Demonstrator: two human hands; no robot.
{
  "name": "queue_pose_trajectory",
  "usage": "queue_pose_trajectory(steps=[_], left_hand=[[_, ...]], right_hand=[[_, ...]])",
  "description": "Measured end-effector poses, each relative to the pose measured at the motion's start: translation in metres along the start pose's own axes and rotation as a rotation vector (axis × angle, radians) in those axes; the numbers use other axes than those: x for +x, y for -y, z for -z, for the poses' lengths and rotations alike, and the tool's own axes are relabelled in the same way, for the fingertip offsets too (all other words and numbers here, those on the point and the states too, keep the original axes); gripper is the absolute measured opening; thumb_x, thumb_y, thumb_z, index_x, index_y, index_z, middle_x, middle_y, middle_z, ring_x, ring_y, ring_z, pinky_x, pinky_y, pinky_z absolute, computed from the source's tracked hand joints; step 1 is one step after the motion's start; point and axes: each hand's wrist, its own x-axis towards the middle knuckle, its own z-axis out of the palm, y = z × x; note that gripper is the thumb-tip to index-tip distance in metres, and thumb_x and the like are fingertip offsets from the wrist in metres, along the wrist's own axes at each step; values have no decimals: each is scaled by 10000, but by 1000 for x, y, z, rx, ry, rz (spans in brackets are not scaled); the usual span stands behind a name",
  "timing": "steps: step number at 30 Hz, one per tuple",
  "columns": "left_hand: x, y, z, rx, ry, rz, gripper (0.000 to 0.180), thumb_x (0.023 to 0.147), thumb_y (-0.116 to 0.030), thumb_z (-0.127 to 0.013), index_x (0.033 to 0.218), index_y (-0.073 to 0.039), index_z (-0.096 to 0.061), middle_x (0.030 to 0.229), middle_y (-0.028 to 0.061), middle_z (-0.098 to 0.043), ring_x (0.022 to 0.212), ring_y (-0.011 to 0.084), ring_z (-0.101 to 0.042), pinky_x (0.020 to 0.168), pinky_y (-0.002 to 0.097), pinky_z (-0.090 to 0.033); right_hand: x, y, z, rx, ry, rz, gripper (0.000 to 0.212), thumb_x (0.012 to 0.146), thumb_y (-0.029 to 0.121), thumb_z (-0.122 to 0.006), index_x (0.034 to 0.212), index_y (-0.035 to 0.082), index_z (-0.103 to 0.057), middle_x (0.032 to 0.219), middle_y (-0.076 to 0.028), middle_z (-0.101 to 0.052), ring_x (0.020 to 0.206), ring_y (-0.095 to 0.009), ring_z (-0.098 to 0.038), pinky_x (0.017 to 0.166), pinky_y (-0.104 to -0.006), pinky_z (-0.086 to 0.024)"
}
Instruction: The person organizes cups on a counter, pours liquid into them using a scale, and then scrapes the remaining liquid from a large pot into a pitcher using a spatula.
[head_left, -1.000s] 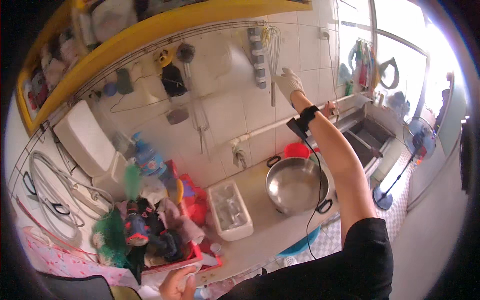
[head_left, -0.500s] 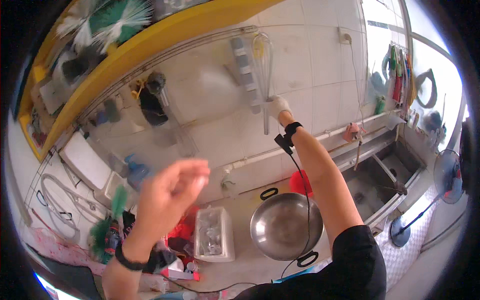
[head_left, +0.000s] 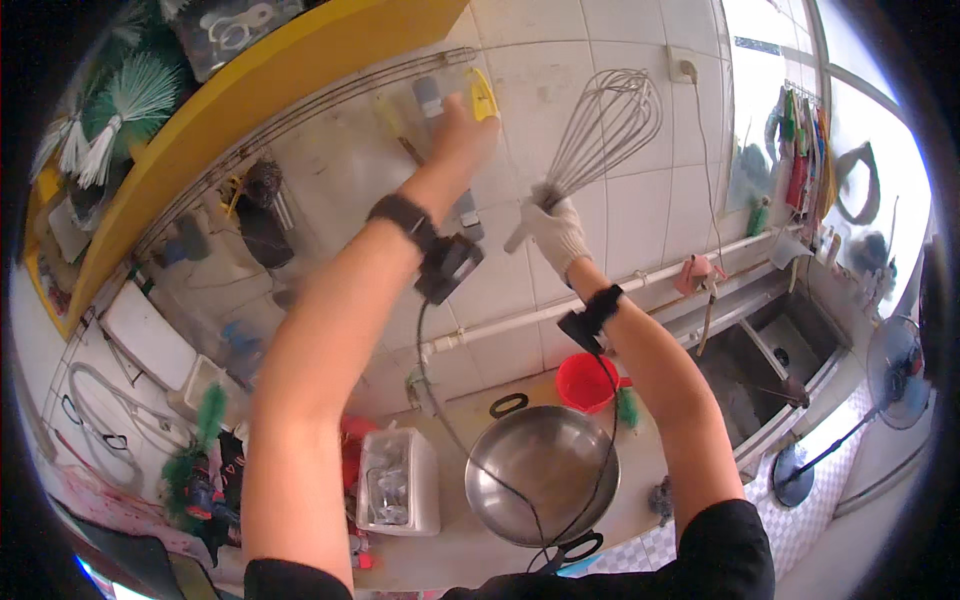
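My right hand (head_left: 556, 235), in a white knit glove, grips a large wire whisk (head_left: 608, 130) by its handle. The whisk tilts with its wire loops up to the right, in front of the tiled wall (head_left: 520, 85). Higher up and to the left, my bare left hand (head_left: 464, 142) is raised against a grey-and-white strip (head_left: 468, 215) on the wall. A yellow loop-shaped thing (head_left: 484, 95) shows just beside its fingers. Those fingers are blurred, so whether they hold it cannot be made out.
Below me a wide steel pan (head_left: 543, 475) with black handles stands on the counter. Near it are a red plastic pot (head_left: 586, 382) and a white foam box (head_left: 420, 490). A steel sink (head_left: 765, 345) lies to the right, and a yellow shelf (head_left: 300, 75) juts out upper left.
My left hand has risen from the lower left to the wall beside the yellow thing. In my right hand the whisk has swung away from the wall strip, loops tipping right.
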Motion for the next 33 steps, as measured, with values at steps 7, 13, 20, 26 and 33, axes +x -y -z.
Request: queue_pose_trajectory(steps=[7, 13, 20, 26, 33], left_hand=[[59, 45, -85, 104, -399, 77, 630, 816, -214, -696, 1348, 37, -470, 1280, 274, -598, 1243, 399, -587, 1055, 493, -480], [86, 66, -96, 25, -369, 116, 496, 854, -251, -678, 1232, 42, -547, 1196, 271, -642, 1135, 431, -645, 973, 507, -522], [96, 66, -93, -112, -363, 96, 424, 975, -326, -544, 1122, 64, -620, 1124, 275, -681, 1073, 456, -657, 907, 530, -528], [90, 58, -80, 142, -484, -82, 334, 1025, -291, -470, 1007, 7, -620, 1030, 229, -689, 978, 442, -665, 828, 553, -528], [79, 33, -64, 241, -608, -194, 287, 1054, -289, -439, 990, -61, -602, 1046, 177, -654, 996, 407, -644, 815, 535, -514]], right_hand=[[-47, -17, 55, -187, 127, -167, 351, 896, 207, -668, 1206, 46, -628, 959, -78, -710, 919, -184, -682, 828, -337, -528], [-71, -19, 58, -162, 197, -170, 342, 880, 88, -705, 1200, 12, -609, 962, -25, -673, 816, -118, -636, 694, -289, -541], [-66, -7, 52, -33, 195, -219, 297, 911, 135, -621, 1193, 44, -610, 865, -51, -639, 645, -148, -668, 552, -332, -525], [-68, -24, 48, -52, 199, -182, 297, 910, 142, -634, 1189, 45, -610, 884, -54, -651, 645, -155, -664, 620, -349, -543], [-75, 10, 45, 3, 228, -292, 360, 882, 79, -689, 1226, 11, -613, 954, -31, -684, 754, -122, -634, 663, -288, -548]])
